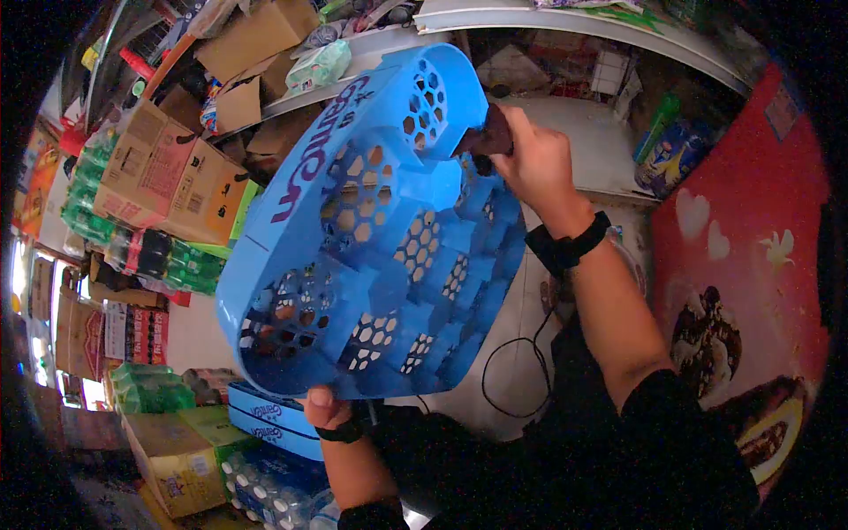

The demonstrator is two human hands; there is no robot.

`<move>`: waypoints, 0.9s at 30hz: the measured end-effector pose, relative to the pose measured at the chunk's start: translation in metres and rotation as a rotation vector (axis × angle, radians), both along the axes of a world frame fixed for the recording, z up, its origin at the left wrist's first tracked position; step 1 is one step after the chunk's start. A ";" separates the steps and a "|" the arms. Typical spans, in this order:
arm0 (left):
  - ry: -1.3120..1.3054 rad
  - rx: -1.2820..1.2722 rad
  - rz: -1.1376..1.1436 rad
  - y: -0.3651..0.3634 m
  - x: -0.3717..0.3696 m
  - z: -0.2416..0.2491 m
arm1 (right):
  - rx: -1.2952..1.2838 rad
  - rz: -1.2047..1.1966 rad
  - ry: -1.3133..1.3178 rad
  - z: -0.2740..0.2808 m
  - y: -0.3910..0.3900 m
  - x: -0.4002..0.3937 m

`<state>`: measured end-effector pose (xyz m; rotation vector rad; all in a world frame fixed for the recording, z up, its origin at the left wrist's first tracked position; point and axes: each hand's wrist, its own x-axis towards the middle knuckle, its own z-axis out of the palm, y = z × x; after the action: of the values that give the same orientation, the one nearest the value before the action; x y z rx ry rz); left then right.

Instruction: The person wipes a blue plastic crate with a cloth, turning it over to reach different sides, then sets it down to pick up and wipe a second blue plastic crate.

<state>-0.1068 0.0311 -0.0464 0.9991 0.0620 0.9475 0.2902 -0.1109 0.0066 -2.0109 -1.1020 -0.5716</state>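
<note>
A large blue plastic crate (380, 274) with honeycomb holes and dark lettering on its side is held up and tilted, its inside facing the camera. My right hand (539, 163) is closed around a dark brown cloth or sponge (488, 134), pressed to the crate's upper right rim. Below the crate, my left hand (325, 411) grips its lower edge; the thumb shows and the other fingers are hidden behind it. A dark band circles each wrist.
Blue crates (269, 415) are stacked at the lower left, beside bottle packs (274, 490) and a cardboard box (172, 459). More cartons (168, 177) stand at left. A black cable (484, 375) loops on the floor. A red panel (751, 230) is at right.
</note>
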 end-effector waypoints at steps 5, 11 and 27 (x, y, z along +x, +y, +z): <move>-0.090 -0.016 -0.001 0.011 0.007 0.013 | 0.557 0.278 0.442 -0.015 0.018 0.008; 0.019 0.041 0.125 0.020 0.007 0.025 | 0.601 0.410 0.617 -0.003 0.015 0.004; 0.002 0.096 0.191 -0.004 0.024 0.008 | 0.213 0.049 0.023 0.000 0.009 -0.004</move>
<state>-0.0828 0.0274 -0.0381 1.0967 0.1165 1.1321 0.2866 -0.1021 0.0064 -1.7980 -1.0287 -0.6119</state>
